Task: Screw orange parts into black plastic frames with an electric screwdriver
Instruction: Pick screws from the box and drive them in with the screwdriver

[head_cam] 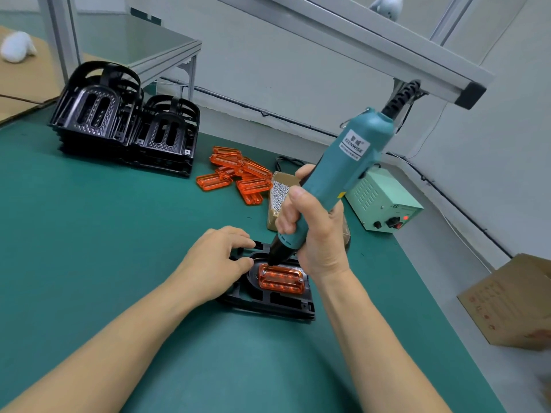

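A black plastic frame (277, 304) lies flat on the green mat in front of me, with an orange part (281, 278) seated in it. My right hand (313, 231) grips a teal electric screwdriver (340, 174), tilted, its black tip down on the orange part's far left corner. My left hand (216, 259) rests on the frame's left side, its curled fingers holding the frame's edge. A screw head shows at the orange part's right end.
Stacks of black frames (125, 126) stand at the back left. Loose orange parts (235, 177) lie mid-table beside a small cardboard box of screws (280, 195). A pale green power supply (384, 201) sits to the right; a cardboard box (512, 302) is beyond the table's right edge.
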`<state>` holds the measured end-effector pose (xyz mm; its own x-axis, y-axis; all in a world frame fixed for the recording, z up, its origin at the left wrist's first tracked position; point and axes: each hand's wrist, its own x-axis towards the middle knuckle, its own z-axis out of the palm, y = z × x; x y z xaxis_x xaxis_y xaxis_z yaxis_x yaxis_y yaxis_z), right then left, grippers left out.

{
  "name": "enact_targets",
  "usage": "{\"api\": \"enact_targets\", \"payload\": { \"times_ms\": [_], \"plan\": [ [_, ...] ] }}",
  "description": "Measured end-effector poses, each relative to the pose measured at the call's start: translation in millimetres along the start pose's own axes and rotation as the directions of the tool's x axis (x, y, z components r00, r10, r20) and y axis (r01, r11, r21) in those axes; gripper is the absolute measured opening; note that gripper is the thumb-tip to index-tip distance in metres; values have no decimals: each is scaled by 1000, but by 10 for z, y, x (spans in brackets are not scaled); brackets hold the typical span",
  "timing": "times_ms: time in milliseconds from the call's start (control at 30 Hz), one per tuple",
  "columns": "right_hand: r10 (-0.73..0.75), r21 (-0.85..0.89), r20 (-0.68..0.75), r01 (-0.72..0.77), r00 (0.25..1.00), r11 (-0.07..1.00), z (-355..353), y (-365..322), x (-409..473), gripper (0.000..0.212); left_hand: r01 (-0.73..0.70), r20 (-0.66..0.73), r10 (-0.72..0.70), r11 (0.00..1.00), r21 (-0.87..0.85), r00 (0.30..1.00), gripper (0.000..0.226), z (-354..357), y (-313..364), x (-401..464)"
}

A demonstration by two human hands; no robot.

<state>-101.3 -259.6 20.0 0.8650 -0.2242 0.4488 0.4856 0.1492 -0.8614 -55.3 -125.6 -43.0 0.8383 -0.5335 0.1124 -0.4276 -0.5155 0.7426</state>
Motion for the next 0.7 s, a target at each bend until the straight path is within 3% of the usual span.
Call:
{"api": "enact_targets", "payload": {
  "times_ms": [133, 400, 500, 700],
  "plan": [
    [-17, -32, 45, 18, 999, 999, -5, 2, -11, 7, 1, -1, -1, 1000, -3, 1000, 33, 4, -4, -1],
    [-11, 7, 125, 11, 992, 1000, -26, -13, -49, 12, -18, -27, 18, 1000, 2, 999, 33, 15, -3, 0],
    [-21, 13, 53, 20, 998, 1000, -19, -22, -57, 16, -22, -45, 23, 1000, 12, 999, 34, 28, 7, -7],
    [-104, 121, -236, 135, 966, 983, -239, -317, 25, 16, -26, -60, 28, 999, 36, 998, 35, 35, 21, 7]
  ]
}}
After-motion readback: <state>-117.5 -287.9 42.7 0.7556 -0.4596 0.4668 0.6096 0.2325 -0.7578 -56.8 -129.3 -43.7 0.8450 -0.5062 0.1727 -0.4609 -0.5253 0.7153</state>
